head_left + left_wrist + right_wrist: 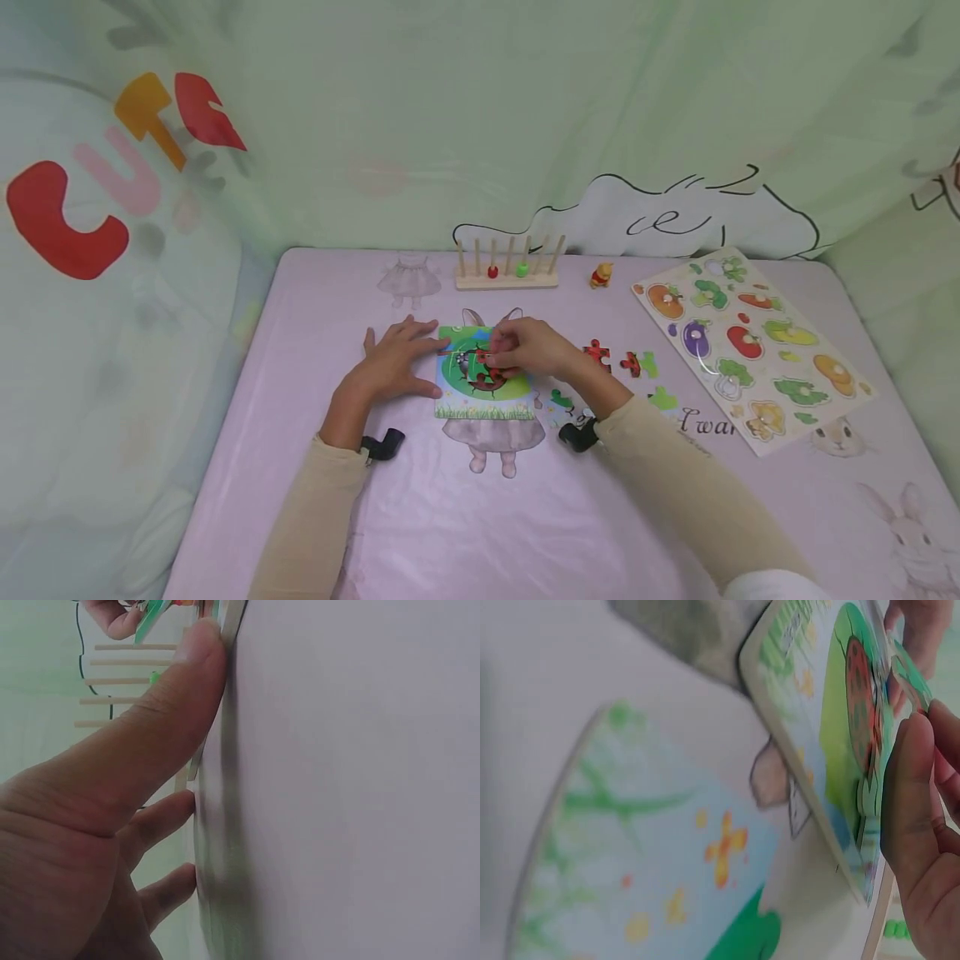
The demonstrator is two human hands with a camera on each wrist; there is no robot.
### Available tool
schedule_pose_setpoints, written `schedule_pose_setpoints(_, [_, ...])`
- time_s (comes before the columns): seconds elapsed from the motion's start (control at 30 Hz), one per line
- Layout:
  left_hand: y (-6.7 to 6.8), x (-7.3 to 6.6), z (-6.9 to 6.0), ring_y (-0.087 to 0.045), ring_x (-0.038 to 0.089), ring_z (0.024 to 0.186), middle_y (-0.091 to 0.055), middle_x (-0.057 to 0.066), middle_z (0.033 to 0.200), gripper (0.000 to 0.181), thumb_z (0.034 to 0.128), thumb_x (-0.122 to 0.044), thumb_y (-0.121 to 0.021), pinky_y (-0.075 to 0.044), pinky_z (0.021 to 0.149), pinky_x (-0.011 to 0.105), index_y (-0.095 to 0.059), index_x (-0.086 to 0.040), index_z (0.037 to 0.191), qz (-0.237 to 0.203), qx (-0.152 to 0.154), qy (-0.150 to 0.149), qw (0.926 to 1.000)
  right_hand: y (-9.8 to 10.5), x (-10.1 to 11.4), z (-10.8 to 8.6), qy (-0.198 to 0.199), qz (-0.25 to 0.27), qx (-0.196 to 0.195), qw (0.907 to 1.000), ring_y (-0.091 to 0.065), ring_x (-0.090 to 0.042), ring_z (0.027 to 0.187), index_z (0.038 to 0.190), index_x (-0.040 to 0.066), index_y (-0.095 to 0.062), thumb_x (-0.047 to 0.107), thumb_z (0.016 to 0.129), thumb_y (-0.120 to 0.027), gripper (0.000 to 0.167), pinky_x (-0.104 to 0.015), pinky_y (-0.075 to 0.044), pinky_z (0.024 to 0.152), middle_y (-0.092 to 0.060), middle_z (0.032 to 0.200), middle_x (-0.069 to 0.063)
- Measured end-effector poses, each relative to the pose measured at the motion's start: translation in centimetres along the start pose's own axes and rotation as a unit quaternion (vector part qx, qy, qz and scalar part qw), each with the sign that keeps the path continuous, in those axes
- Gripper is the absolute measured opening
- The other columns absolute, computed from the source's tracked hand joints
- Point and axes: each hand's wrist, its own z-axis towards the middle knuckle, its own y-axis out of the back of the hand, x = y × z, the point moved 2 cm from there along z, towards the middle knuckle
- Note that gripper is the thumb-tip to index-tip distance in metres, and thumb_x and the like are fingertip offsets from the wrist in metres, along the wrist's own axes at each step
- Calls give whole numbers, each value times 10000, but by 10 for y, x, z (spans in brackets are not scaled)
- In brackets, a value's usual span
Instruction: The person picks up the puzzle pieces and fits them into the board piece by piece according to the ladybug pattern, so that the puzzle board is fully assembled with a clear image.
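Observation:
A square ladybug puzzle board (457, 403) lies flat on the table. The left hand (397, 360) rests at its left edge, thumb on the near part of that edge and fingers spread; in the left wrist view the left hand's (112, 780) thumb touches the board's side. Over the upper right of the board, the right hand (536, 348) pinches a green and red puzzle piece (480, 364) between thumb and fingers. The right wrist view shows the right hand (922, 817) holding this piece (910, 675) tilted above the board (810, 780).
Loose puzzle pieces (597, 353) lie right of the board, some near the right wrist. Behind stand a wooden peg rack (507, 282) with a red and a green bead and a small bear figure (601, 276). A vegetable board (750, 350) lies at the right.

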Motion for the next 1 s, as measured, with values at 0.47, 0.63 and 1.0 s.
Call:
schedule_pose_setpoints(0.47, [2, -1, -2, -122, 348, 1593, -313, -24, 1678, 872, 735, -538, -867, -3, 1138, 817, -514, -339, 1507, -17, -31, -83, 10000, -16, 7, 11, 78, -414, -129, 9990, -662, -148, 763, 968, 73, -713, 117, 898, -775, 103, -281, -560, 707, -718, 830, -34])
schedule_pose_setpoints(0.63, [2, 0, -1, -115, 341, 1595, -310, -30, 1678, 869, 739, -539, -865, 2, 1138, 817, -511, -343, 1508, -16, -14, -64, 10000, -20, 6, 15, 126, -631, -312, 9974, -657, -125, 774, 964, 90, -733, 138, 865, -806, 132, -259, -528, 695, -746, 827, -7])
schedule_pose_setpoints(1.0, [1, 0, -1, -123, 330, 1595, -317, -37, 1675, 860, 742, -545, -861, -1, 1145, 810, -514, -352, 1505, 28, -16, -50, 10000, -27, 9, 20, 52, -839, -858, 9928, -692, -87, 659, 863, 91, -727, 159, 804, -876, 174, -239, -539, 634, -744, 750, -4])
